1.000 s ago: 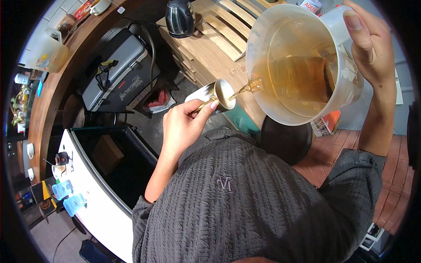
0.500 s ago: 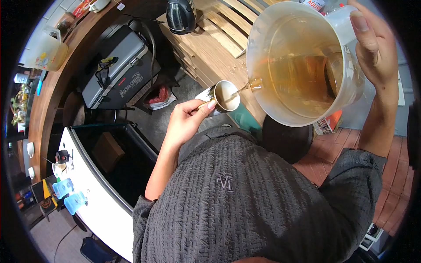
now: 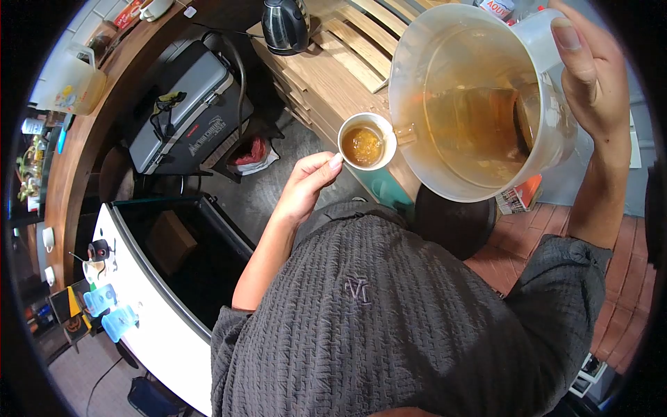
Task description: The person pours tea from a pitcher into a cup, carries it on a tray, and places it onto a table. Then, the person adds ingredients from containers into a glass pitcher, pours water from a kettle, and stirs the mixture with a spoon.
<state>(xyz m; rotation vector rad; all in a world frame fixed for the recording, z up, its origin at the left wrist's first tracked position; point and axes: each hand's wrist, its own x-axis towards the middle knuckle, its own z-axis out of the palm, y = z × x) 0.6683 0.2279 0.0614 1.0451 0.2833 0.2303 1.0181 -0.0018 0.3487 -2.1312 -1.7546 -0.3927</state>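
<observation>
My left hand [image 3: 309, 182] pinches a small cup [image 3: 367, 164] by its handle. Bubbly amber liquid [image 3: 364, 144] stands inside the cup. My right hand [image 3: 590, 76] is closed round the handle of a large translucent plastic pitcher [image 3: 445, 167], which is tipped toward the cup. Amber liquid [image 3: 479, 118] lies along the pitcher's lower side, and some sits at its spout, right beside the cup's rim. I cannot tell whether the rim and spout touch.
A black electric kettle [image 3: 285, 26] stands on the wooden counter [image 3: 333, 73]. A grey case [image 3: 184, 104] lies at the left, below a curved wooden shelf [image 3: 78, 146] holding another pitcher [image 3: 73, 87]. A white appliance [image 3: 156, 333] stands at lower left; a dark round object [image 3: 455, 222] is beneath the pitcher.
The cup has moved right and up against the spout area and is more upright. It now holds amber liquid, where a thin stream was entering before. The pitcher has barely moved.
</observation>
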